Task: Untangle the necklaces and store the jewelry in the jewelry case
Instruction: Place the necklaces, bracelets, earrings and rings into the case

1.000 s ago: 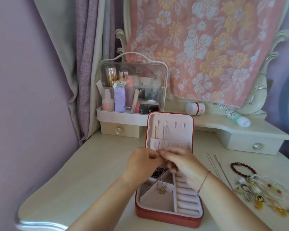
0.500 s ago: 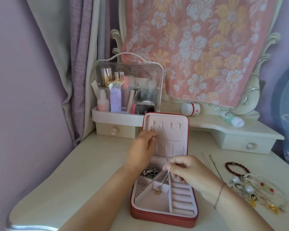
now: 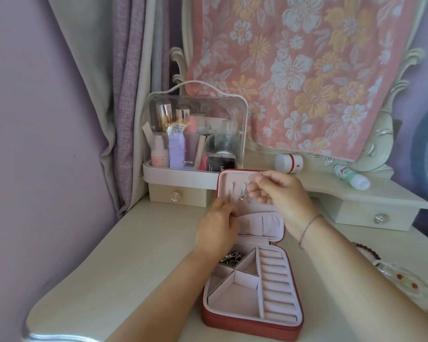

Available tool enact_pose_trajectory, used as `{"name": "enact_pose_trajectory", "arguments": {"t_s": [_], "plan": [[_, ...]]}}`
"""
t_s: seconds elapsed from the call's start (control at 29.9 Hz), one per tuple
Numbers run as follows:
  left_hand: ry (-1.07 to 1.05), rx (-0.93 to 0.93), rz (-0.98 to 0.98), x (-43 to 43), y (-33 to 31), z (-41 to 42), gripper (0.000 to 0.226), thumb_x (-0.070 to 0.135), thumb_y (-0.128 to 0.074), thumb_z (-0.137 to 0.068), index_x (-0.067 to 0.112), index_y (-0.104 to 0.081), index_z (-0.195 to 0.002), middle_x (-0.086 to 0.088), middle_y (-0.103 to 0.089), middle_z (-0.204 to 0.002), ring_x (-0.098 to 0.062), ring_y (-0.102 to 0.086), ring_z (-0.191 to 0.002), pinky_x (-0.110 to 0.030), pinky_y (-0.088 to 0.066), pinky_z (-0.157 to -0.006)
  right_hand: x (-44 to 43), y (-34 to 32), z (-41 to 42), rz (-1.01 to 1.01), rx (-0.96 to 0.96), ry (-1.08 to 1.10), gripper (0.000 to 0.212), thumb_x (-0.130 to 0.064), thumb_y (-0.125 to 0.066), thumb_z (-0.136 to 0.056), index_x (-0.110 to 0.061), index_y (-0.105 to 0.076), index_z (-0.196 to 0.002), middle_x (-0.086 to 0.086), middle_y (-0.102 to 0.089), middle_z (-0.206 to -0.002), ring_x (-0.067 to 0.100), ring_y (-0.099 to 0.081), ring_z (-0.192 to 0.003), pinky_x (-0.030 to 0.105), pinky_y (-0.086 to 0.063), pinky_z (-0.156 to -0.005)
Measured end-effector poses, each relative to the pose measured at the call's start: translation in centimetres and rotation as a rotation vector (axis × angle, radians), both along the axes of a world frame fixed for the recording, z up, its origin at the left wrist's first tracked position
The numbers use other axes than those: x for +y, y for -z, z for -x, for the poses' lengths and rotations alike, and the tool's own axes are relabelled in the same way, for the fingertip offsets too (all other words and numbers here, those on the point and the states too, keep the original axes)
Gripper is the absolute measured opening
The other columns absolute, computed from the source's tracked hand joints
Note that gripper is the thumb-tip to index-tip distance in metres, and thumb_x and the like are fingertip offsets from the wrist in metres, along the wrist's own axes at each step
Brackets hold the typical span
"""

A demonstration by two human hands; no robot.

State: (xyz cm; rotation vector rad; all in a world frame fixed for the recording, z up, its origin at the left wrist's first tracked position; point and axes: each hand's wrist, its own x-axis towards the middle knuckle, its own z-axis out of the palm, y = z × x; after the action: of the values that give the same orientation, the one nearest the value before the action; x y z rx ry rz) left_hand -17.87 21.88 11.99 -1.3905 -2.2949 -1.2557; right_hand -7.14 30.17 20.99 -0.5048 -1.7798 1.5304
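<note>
A red jewelry case (image 3: 247, 324) lies open on the dresser, its pale lid (image 3: 226, 180) standing upright. A thin silver necklace (image 3: 242, 193) hangs in front of the lid's hooks. My right hand (image 3: 279, 193) pinches its upper end near the lid's top edge. My left hand (image 3: 218, 225) is lower, at the lid's left side above the pouch, and pinches the chain's lower part. A dark chain (image 3: 232, 257) lies in the tray's far left compartment. The other compartments and ring rolls hold nothing.
A clear cosmetics box (image 3: 195, 134) stands behind the case on a drawer shelf. A white jar (image 3: 288, 162) and a green tube (image 3: 351, 177) lie at the back right. A dark bead bracelet (image 3: 367, 250) and a glass dish (image 3: 405, 283) of jewelry sit at right.
The necklace with its pendant has come up out of the tray to the lid. My right hand rose to the lid's top; my left hand dropped toward the pouch.
</note>
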Motion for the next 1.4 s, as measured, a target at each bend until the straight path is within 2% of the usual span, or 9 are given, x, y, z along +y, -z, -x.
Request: {"name": "enact_pose_trajectory", "arguments": {"t_s": [0.3, 0.53, 0.7, 0.8, 0.9, 1.07, 1.14, 1.24, 1.4], "plan": [[0.008, -0.066, -0.02, -0.1, 0.0, 0.2, 0.031, 0.018, -0.037, -0.071, 0.014, -0.063, -0.086, 0.003, -0.055, -0.098, -0.024, -0.057, -0.079, -0.039, -0.048, -0.065, 1.1, 3.1, 1.6, -0.162, -0.239, -0.018, 0.018, -0.001, -0.05, -0.095, -0.007, -0.066, -0.09, 0.01, -0.066, -0.081, 0.011, -0.062, -0.065, 0.009, -0.046, -0.055], [0.013, -0.06, 0.008, -0.1, 0.4, 0.4, 0.024, 0.012, -0.053, -0.086, 0.013, -0.065, -0.107, 0.002, -0.052, -0.107, -0.026, -0.06, -0.084, -0.042, -0.051, -0.073, 1.7, 4.4, -3.6, -0.097, -0.148, 0.072, 0.022, -0.001, -0.05, -0.094, -0.012, -0.069, -0.091, 0.002, -0.07, -0.076, 0.008, -0.064, -0.065, 0.015, -0.049, -0.06], [0.049, -0.059, 0.048, -0.7, -0.3, -1.1, 0.044, 0.021, -0.065, -0.087, 0.014, -0.055, -0.129, 0.0, -0.043, -0.132, -0.023, -0.054, -0.112, -0.034, -0.044, -0.097, 2.5, 4.4, -9.8, 0.05, -0.061, 0.184, 0.024, -0.003, -0.046, -0.096, -0.01, -0.068, -0.09, 0.008, -0.068, -0.076, 0.011, -0.062, -0.063, 0.018, -0.048, -0.06], [0.1, 0.109, 0.054, -1.1, -1.2, -4.4, 0.042, 0.038, -0.072, -0.083, 0.019, -0.063, -0.119, 0.001, -0.051, -0.128, -0.019, -0.048, -0.117, -0.039, -0.038, -0.103, 2.4, 5.4, -13.3, 0.101, -0.048, 0.277, 0.026, -0.004, -0.044, -0.096, -0.009, -0.068, -0.089, 0.008, -0.068, -0.075, 0.014, -0.061, -0.065, 0.023, -0.047, -0.064], [0.371, 0.144, 0.133, -1.0, -2.1, -8.5, 0.03, 0.04, -0.076, -0.079, 0.024, -0.072, -0.104, 0.005, -0.062, -0.113, -0.016, -0.048, -0.109, -0.041, -0.036, -0.1, 1.9, 7.0, -16.0, 0.134, -0.05, 0.337, 0.026, -0.004, -0.044, -0.096, -0.006, -0.069, -0.091, 0.008, -0.067, -0.074, 0.017, -0.059, -0.066, 0.025, -0.045, -0.063], [0.687, 0.15, 0.332, 0.5, -1.7, -13.7, 0.03, 0.031, -0.08, -0.077, 0.022, -0.074, -0.105, 0.001, -0.067, -0.103, -0.012, -0.05, -0.095, -0.021, -0.032, -0.08, 0.5, 8.8, -19.3, 0.154, -0.015, 0.407, 0.023, -0.004, -0.046, -0.095, -0.001, -0.069, -0.094, 0.012, -0.064, -0.075, 0.019, -0.055, -0.067, 0.03, -0.043, -0.064], [0.734, 0.129, 0.428, 0.9, -1.0, -14.9, 0.031, 0.028, -0.079, -0.078, 0.02, -0.073, -0.108, 0.0, -0.067, -0.1, -0.009, -0.049, -0.088, -0.017, -0.034, -0.075, -0.2, 9.2, -20.3, 0.156, 0.002, 0.429, 0.024, -0.004, -0.047, -0.095, -0.006, -0.07, -0.089, 0.01, -0.064, -0.073, 0.017, -0.055, -0.065, 0.029, -0.043, -0.064], [0.736, 0.114, 0.549, 1.3, -0.5, -15.9, 0.027, 0.029, -0.076, -0.081, 0.02, -0.073, -0.107, 0.006, -0.061, -0.09, -0.009, -0.053, -0.084, -0.026, -0.043, -0.079, -0.7, 9.7, -21.2, 0.192, 0.011, 0.446, 0.024, -0.004, -0.048, -0.094, -0.007, -0.071, -0.089, 0.008, -0.064, -0.07, 0.013, -0.055, -0.06, 0.028, -0.042, -0.063], [0.692, 0.12, 0.571, 1.4, -0.6, -16.4, 0.016, 0.026, -0.072, -0.084, 0.02, -0.076, -0.098, 0.003, -0.066, -0.088, -0.012, -0.058, -0.083, -0.025, -0.041, -0.072, -1.0, 10.1, -21.8, 0.314, 0.01, 0.418, 0.021, -0.004, -0.046, -0.096, 0.001, -0.066, -0.091, 0.014, -0.06, -0.07, 0.016, -0.054, -0.055, 0.024, -0.048, -0.049]]}}
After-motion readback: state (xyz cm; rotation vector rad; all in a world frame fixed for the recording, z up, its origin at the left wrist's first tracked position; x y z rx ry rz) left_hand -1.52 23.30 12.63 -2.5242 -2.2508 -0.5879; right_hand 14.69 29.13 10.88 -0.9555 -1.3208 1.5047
